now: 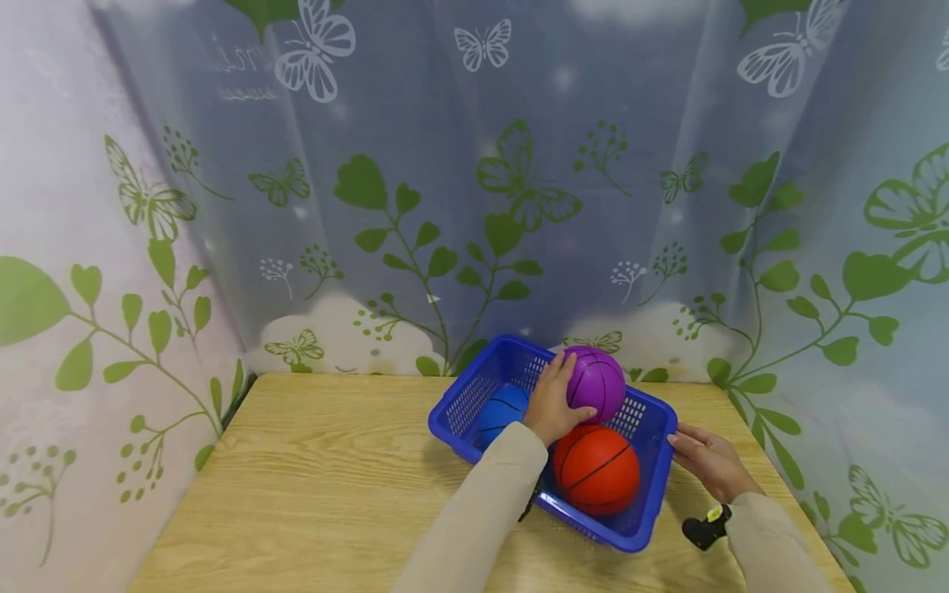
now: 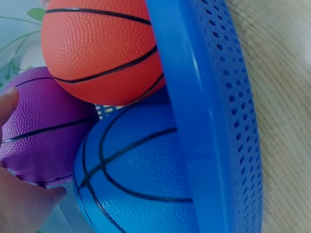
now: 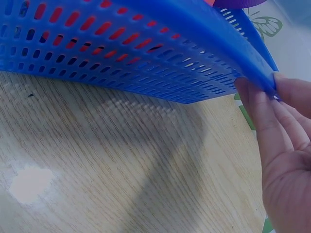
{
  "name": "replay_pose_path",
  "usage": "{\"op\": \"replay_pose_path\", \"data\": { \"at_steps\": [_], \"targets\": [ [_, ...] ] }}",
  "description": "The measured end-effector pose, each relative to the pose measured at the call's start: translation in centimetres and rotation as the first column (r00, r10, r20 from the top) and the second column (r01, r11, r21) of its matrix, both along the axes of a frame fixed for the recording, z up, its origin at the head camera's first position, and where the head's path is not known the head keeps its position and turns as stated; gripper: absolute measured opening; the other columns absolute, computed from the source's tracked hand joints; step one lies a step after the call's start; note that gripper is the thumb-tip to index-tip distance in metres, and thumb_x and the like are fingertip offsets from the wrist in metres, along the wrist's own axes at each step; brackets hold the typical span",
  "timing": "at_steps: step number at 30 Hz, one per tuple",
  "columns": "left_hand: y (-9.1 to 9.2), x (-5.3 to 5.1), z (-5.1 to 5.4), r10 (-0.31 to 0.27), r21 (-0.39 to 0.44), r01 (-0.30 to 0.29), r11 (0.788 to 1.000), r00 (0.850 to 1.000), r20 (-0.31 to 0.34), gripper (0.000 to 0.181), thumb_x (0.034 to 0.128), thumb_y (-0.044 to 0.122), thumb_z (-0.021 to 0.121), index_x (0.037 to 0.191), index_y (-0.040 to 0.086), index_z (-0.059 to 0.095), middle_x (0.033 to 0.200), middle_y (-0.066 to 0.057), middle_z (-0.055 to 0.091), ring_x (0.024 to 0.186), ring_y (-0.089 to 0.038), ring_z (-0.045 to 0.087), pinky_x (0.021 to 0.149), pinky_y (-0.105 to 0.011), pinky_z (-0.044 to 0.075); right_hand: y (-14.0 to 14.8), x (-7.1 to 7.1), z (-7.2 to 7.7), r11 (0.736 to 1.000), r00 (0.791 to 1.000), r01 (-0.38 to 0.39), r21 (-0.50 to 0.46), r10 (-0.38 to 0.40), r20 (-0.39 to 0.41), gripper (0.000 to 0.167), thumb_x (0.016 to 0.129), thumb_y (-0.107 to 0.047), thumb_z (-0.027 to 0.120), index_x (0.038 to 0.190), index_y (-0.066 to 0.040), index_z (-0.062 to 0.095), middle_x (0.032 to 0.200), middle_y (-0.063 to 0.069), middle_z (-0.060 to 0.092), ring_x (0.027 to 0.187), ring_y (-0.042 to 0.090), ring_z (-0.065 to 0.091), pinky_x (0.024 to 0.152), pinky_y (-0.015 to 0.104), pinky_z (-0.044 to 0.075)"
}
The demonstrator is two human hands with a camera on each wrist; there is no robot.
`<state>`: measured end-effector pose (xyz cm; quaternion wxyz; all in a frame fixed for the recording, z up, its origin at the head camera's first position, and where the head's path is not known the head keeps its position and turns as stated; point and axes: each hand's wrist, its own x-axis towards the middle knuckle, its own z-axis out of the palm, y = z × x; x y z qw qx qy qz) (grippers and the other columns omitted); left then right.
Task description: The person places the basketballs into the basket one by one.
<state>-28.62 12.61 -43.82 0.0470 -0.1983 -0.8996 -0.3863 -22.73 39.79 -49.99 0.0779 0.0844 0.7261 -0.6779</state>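
Note:
A blue plastic basket point(image 1: 662, 473) with slotted walls stands on the table, and three balls with black basketball lines are in it. My left hand point(image 1: 552, 403) reaches over the basket and grips the purple ball point(image 1: 600, 383), thumb on the near side and fingers at its upper left. That ball sits at the far side, above the rim. Nearer lies the orange-red ball point(image 1: 596, 473); the blue ball point(image 2: 141, 170) lies at the left end, partly hidden by my left arm in the head view. With thumb and fingers, my right hand point(image 3: 286, 145) pinches the basket's right rim.
The wooden table point(image 1: 319, 478) extends to the left of the basket. Behind it hangs a curtain point(image 1: 445, 107) printed with leaves and butterflies, which also covers both sides. A small black device point(image 1: 707, 527) is on my right wrist.

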Motion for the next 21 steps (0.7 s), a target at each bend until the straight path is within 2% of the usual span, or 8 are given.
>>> {"op": "replay_pose_path", "data": {
  "at_steps": [8, 15, 21],
  "targets": [
    [-0.5, 0.0, 0.1, -0.019, 0.014, 0.018, 1.000, 0.999, 0.039, 0.085, 0.0793, 0.025, 0.079, 0.150, 0.013, 0.034, 0.155, -0.011, 0.029, 0.141, -0.033, 0.030, 0.107, -0.051, 0.036, -0.1, 0.0, 0.0, 1.000, 1.000, 0.005, 0.000, -0.005, -0.004, 0.068, 0.098, -0.012, 0.053, 0.145, 0.017, 0.013, 0.107, -0.008, 0.062, 0.089, -0.004, 0.062, 0.084, 0.021, 0.053],
    [-1.0, -0.2, -0.2, -0.026, 0.027, 0.025, 0.999, 0.999, 0.025, 0.086, 0.0795, 0.026, 0.079, 0.150, 0.010, 0.033, 0.154, -0.015, 0.030, 0.140, -0.035, 0.031, 0.108, -0.051, 0.035, -0.2, -0.1, -0.1, 1.000, 1.000, 0.007, -0.008, -0.007, -0.007, 0.067, 0.098, -0.011, 0.052, 0.145, 0.017, 0.013, 0.107, -0.006, 0.062, 0.089, -0.003, 0.062, 0.084, 0.021, 0.053],
    [-1.6, -0.4, -0.2, -0.008, 0.011, 0.008, 1.000, 1.000, 0.012, 0.086, 0.0785, 0.028, 0.080, 0.149, 0.010, 0.034, 0.153, -0.015, 0.033, 0.139, -0.036, 0.032, 0.108, -0.052, 0.034, -0.3, 0.1, 0.2, 1.000, 1.000, 0.008, 0.020, -0.008, -0.003, 0.067, 0.099, -0.012, 0.052, 0.145, 0.018, 0.014, 0.108, -0.004, 0.063, 0.088, -0.002, 0.063, 0.084, 0.023, 0.054]
  ]
}}
